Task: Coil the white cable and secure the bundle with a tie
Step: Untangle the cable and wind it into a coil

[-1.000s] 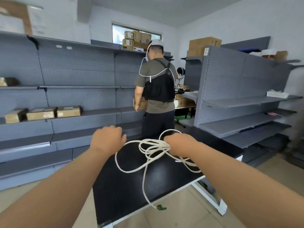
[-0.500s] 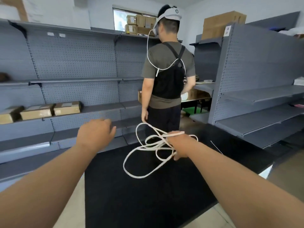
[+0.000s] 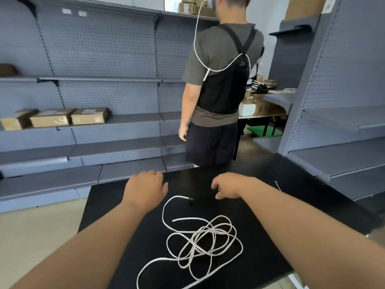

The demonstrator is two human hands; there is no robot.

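- Our left hand (image 3: 145, 188) and right hand (image 3: 227, 185) hover loosely curled, empty.
- White cable (image 3: 198, 238), nearer us than the hands, lies tangled; pulling may knot it.

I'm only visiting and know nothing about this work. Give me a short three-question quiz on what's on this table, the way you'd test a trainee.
1. True or false: the white cable on the black table is already wound into a neat, tied bundle.
2. Left hand and right hand: which one holds the cable? A) left B) right C) neither
3. Fill in: the cable end nearest the hands carries a small ____ plug.
Key: 1 false, it lies in loose tangled loops. 2 C, both are off it. 3 green.
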